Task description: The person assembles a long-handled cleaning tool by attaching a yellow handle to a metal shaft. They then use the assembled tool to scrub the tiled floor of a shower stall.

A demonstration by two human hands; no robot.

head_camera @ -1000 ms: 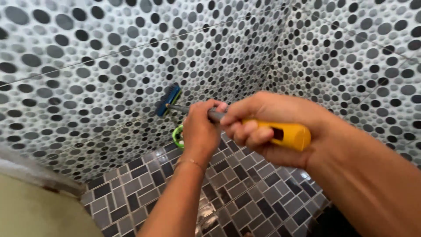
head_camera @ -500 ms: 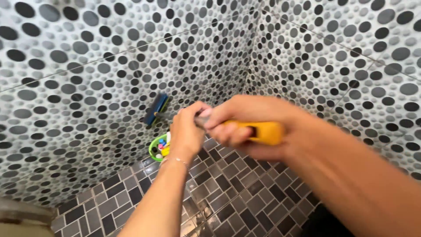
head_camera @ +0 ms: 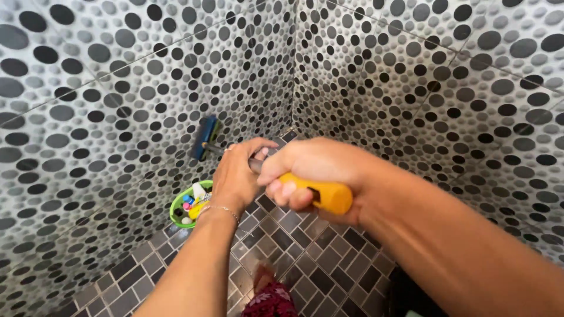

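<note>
Both of my hands grip one long-handled scrub brush. My right hand (head_camera: 311,173) wraps the yellow grip (head_camera: 326,196) at the near end. My left hand (head_camera: 235,176) holds the grey metal shaft a little farther along. The blue brush head (head_camera: 204,137) presses against the left wall of grey, black and white dotted tiles (head_camera: 88,117), near the corner of the room. The shaft between my two hands is mostly hidden by my fingers.
A green bowl (head_camera: 176,212) with small bottles and colourful items sits on the floor at the foot of the left wall. The floor (head_camera: 305,258) is grey and black square mosaic. A second dotted wall (head_camera: 440,76) meets the first at the corner. My foot and patterned red clothing (head_camera: 270,296) show below.
The brush head has stayed on the left wall while the view shifted and both hands slid a little down and right in frame. The green bowl has come into fuller view.
</note>
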